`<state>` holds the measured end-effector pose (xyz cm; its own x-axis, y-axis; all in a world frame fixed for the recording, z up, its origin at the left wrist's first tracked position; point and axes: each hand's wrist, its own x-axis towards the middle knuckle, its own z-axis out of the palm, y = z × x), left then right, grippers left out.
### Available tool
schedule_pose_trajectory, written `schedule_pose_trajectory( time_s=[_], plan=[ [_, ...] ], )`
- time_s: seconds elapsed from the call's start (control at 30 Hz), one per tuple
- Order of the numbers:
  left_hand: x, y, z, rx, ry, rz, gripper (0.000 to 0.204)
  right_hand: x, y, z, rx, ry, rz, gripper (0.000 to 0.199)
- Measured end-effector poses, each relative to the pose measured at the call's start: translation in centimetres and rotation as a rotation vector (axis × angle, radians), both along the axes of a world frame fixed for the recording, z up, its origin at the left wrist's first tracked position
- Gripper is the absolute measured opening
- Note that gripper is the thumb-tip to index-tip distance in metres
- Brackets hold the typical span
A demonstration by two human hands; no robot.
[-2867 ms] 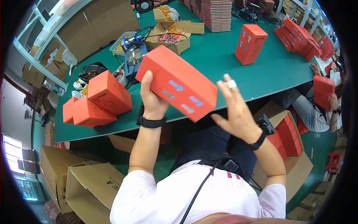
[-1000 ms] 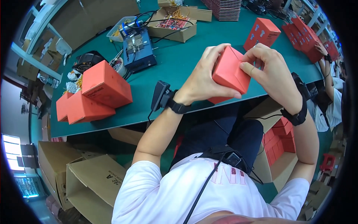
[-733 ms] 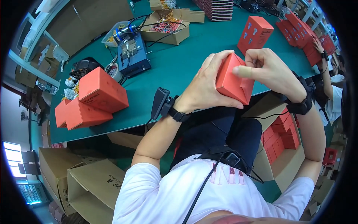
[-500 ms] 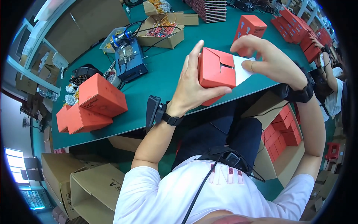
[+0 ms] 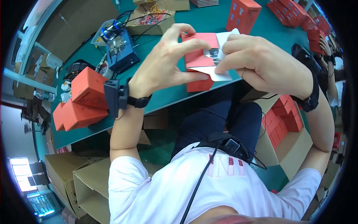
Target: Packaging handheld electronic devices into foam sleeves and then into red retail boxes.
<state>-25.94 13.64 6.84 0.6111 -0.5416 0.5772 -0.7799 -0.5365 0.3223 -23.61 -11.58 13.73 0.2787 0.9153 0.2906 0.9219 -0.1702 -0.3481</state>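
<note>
Over the table's near edge, a red cardboard box (image 5: 201, 56) is held with its open end toward the right. White-inside flaps stick out there, and something shiny, too small to make out, shows in the opening. My left hand (image 5: 164, 58) grips the box, fingers over its top and thumb along the near side. My right hand (image 5: 261, 61) is at the open end, its fingers curled against the white flaps (image 5: 220, 74). More red surface (image 5: 197, 86) shows below my left thumb; whether it belongs to the same box I cannot tell.
Red boxes stand at the table's left (image 5: 87, 89) and far side (image 5: 244, 15). Beyond my left hand are a blue device (image 5: 121, 56) and an open carton (image 5: 156, 28) of wired parts. A carton (image 5: 294, 149) at my right holds several red boxes. Another person's hand (image 5: 325, 46) is far right.
The box's end flaps have spread apart and the opening now shows. My right hand has closed in on that end, fingers curling. The box and my left hand sit farther left in view.
</note>
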Motion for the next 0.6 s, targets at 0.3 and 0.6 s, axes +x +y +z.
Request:
schedule_pose_trajectory(
  time_s=[0.3,0.6],
  plan=[
    [-0.5,1.0,-0.3,-0.174,0.077,-0.010,0.071,-1.5,0.6,-2.6,-0.094,-0.175,-0.249,0.019],
    [-1.5,-3.0,-5.4,-0.477,-0.148,-0.062,0.088,-1.7,0.4,-2.4,-0.090,-0.428,-0.375,0.042]
  ],
)
